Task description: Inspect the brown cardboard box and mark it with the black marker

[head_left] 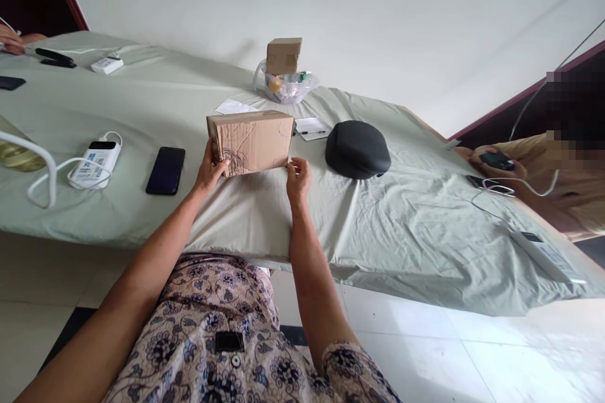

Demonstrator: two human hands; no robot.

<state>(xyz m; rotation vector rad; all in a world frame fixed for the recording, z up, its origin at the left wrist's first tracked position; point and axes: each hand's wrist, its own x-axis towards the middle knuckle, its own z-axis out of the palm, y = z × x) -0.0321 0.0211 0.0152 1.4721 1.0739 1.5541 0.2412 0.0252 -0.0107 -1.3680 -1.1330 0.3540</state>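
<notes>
A brown cardboard box [258, 141], with dark scribbled lines on its front near the left end, is tilted up above the cloth-covered table. My left hand [211, 170] is closed round its lower left corner, thumb on the front face. At the lower right corner, my right hand [297, 177] has curled fingers, with the fingertips against the box edge. Just behind the box lie white papers [236, 106] and a notepad [316, 133] with a black pen [312, 132] on it. To the right sits a black rounded case [358, 150].
Left of me are a dark phone [165, 170] and a white power bank [97, 164] with a cable. A clear basket [288, 91] by the wall carries a smaller carton [283, 55]. A person's hand [505, 164] holds a dark object at right; another hand [12, 39] shows far left.
</notes>
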